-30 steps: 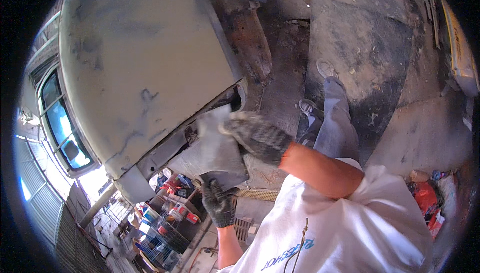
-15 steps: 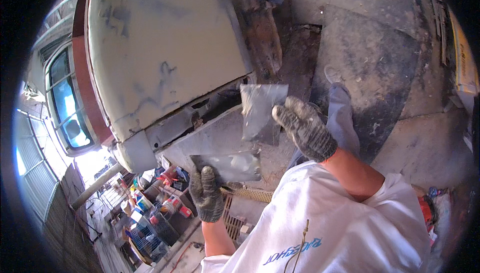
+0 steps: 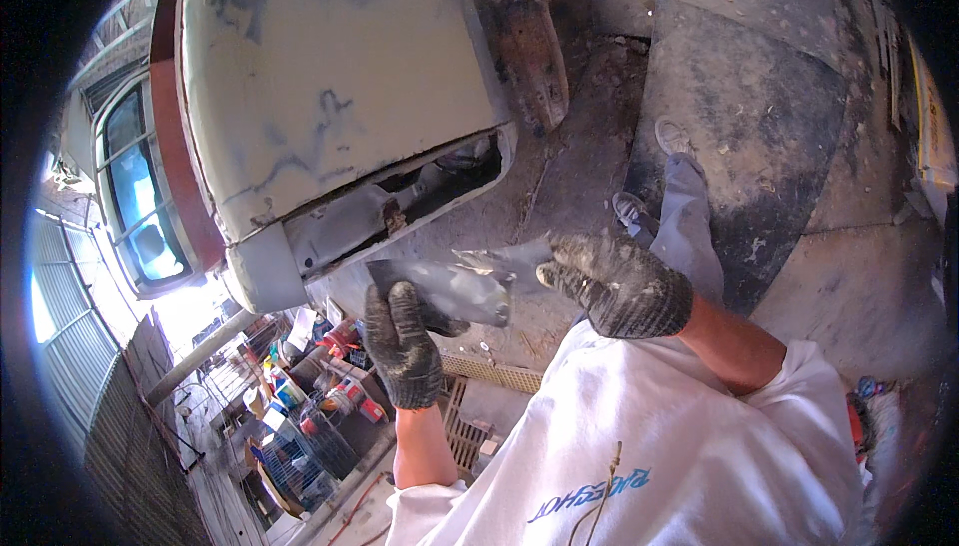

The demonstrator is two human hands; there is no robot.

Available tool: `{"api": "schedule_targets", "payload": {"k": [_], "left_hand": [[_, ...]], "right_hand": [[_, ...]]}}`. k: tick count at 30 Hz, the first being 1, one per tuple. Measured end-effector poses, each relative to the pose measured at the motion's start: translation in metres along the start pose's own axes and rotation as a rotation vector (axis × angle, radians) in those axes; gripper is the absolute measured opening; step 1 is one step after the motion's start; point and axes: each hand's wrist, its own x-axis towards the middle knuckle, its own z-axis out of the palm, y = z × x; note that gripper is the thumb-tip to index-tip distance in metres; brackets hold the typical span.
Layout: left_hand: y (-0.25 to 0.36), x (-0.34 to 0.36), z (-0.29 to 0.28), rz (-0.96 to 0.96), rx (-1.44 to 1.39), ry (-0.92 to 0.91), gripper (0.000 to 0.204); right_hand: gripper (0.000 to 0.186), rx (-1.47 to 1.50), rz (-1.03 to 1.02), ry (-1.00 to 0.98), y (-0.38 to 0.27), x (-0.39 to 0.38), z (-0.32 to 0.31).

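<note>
Here's the left hand point(image 3: 405, 346), gloved, pinching a smeared grey plate point(image 3: 450, 291) that juts from its fingertips toward the other side. The right hand point(image 3: 624, 286) grips a second, thinner-looking plate point(image 3: 517, 257), tilted nearly edge-on, and both plates sit between the hands, overlapping in view; whether they touch, one can't tell.

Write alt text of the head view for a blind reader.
A gloved left hand holds a smeared gray sheet; the gloved right hand holds another thin sheet, seen nearly edge-on. A large cream panel with dark marks is at upper left.
</note>
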Motion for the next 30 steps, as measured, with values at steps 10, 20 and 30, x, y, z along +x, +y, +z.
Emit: {"api": "schedule_targets", "payload": {"k": [10, 20, 30], "left_hand": [[-0.012, 0.012, -0.009, 0.287, 0.193, 0.301, 0.037], [-0.038, -0.017, 0.017, 0.326, 0.547, -0.065, 0.019], [-0.099, -0.022, -0.014, 0.274, 0.694, -0.064, 0.017]], "right_hand": [[0.024, -0.218, 0.36, 0.283, -0.004, -0.021, 0.042], [0.03, 0.062, 0.504, 0.221, 0.005, -0.002, 0.097], [0.025, 0.235, 1.075, 0.403, 0.124, 0.053, 0.195]]}}
